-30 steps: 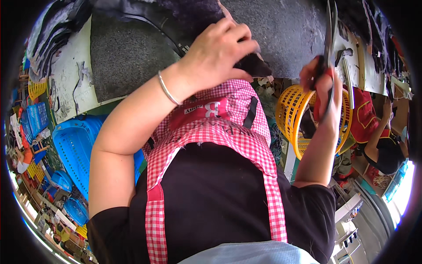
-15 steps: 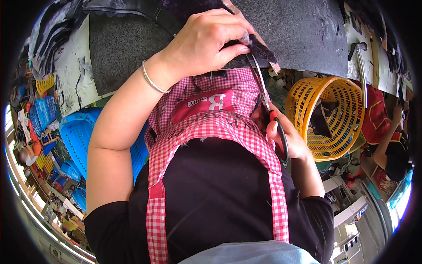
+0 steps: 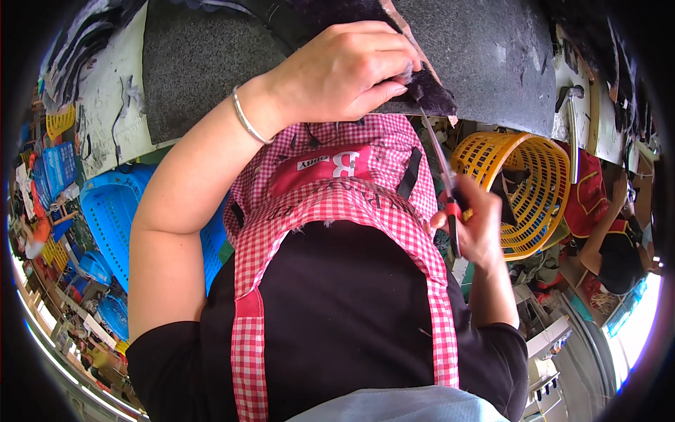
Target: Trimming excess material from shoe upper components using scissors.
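My left hand (image 3: pixel 351 74), with a bangle at the wrist, lies over the near part of a dark purple fur piece (image 3: pixel 437 98). Its thumb and fingertips pinch the fur, where a small greyish tuft shows. In my right hand (image 3: pixel 481 218) is a pair of scissors (image 3: pixel 441 156) with red and black handles. Their blades look nearly together, and the tips meet the fur close to the left fingertips. A pale tan strip edges the fur piece on its right side. The right fingers are slightly smeared by motion.
The dark grey work board (image 3: pixel 485 60) ends just ahead of my checked apron (image 3: pixel 330 151). A yellow basket (image 3: pixel 520 197) with dark scraps stands at right, a blue basket (image 3: pixel 116 218) at left. A metal hooked bar (image 3: pixel 574 126) rests on the right table edge. Another person's arm (image 3: pixel 601 235) shows far right.
My right hand has shifted rightward with the scissors, whose blades have come closer together. My left hand and the fur piece have moved slightly right and nearer to me.
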A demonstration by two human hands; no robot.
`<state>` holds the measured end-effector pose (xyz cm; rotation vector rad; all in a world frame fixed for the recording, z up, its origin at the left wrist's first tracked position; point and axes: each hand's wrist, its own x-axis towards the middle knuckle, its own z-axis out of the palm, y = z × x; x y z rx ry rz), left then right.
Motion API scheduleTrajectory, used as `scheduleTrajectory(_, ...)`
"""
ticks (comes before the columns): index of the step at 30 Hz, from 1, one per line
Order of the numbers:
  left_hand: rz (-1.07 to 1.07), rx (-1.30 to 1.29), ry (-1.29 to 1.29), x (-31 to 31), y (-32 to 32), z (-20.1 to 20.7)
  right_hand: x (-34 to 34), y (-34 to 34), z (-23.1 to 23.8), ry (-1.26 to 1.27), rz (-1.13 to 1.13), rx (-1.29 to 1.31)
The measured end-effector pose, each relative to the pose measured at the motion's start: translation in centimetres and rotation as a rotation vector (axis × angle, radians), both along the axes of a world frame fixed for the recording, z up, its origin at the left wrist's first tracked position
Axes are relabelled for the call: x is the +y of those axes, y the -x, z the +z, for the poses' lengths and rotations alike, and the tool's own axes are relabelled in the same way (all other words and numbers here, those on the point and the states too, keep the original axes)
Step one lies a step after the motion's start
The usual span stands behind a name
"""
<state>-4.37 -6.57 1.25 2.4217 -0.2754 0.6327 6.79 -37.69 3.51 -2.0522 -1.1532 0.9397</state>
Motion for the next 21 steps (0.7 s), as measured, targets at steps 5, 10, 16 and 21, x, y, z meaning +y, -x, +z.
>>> scheduleTrajectory(5,0.004,0.090,0.082,0.3,-0.2,0.4,4.5,-4.1,3.9,0.031,0.183,-0.839)
scheduleTrajectory(10,-0.020,0.044,0.091,0.2,-0.5,0.5,6.3,-6.3,4.6,-0.003,0.317,-0.917)
scheduleTrajectory(16,-0.060,0.061,0.182,0.2,-0.4,0.1,9.5,-10.5,3.0,-0.200,0.530,-0.974)
scheduleTrajectory(21,-0.019,0.141,0.270,0.0,-0.5,0.2,12.1,-10.7,3.6,-0.338,0.617,-0.947)
